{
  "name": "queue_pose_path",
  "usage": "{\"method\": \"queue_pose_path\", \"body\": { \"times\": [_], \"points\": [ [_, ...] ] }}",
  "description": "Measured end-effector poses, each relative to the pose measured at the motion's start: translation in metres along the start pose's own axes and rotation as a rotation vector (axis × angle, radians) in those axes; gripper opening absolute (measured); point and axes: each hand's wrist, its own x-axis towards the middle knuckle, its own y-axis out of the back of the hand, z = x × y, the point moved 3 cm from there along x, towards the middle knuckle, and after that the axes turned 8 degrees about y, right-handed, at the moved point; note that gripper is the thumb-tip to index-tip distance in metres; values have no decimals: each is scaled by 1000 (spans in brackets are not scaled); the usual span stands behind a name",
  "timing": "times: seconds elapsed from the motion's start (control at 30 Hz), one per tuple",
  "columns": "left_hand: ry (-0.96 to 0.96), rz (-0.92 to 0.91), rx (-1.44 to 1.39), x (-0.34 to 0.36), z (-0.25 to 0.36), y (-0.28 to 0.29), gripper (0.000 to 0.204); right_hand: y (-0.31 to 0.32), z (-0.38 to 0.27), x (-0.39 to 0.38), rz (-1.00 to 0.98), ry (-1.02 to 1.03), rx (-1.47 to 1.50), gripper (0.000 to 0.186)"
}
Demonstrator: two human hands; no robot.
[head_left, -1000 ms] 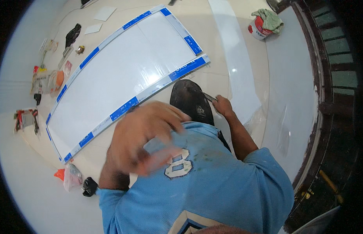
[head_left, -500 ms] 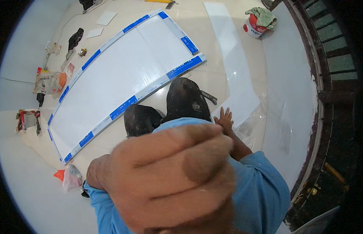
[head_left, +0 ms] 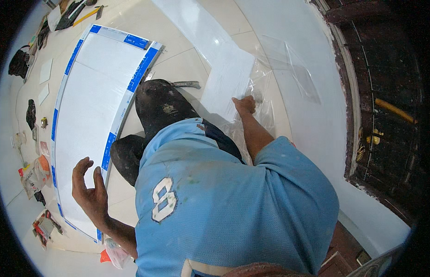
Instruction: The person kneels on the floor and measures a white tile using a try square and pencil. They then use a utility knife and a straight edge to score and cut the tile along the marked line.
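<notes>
My right hand point(head_left: 245, 105) is closed at the edge of a white panel point(head_left: 228, 78) lying on the floor, its fingers curled round that edge. Crumpled clear plastic film point(head_left: 265, 99) lies beside and under the panel there. My left hand point(head_left: 91, 191) is raised above a large white board point(head_left: 101, 76), with fingers apart and nothing in them. A metal frame point(head_left: 120, 111) with blue-and-white protective tape surrounds this board, just left of my knees. A dark hand tool point(head_left: 187, 84) rests on the floor beyond my right knee.
Along the left lie a tape measure point(head_left: 44, 122), white offcuts point(head_left: 46, 70), a bag with orange contents point(head_left: 37, 173) and assorted tools point(head_left: 46, 226). A yellow-handled square point(head_left: 88, 16) is at the far left. A pale wall point(head_left: 298, 60) and dark doorway point(head_left: 386, 92) bound the right.
My view has turned to the right. My left hand has dropped from close before the camera to above the board. My right hand, spread flat before, has closed at the panel's edge.
</notes>
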Motion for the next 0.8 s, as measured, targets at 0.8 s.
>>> {"method": "queue_pose_path", "body": {
  "times": [0.8],
  "points": [
    [105,-34,44,-1,-33,-19,36,41,58,17,377,571,-172,38]
  ]
}}
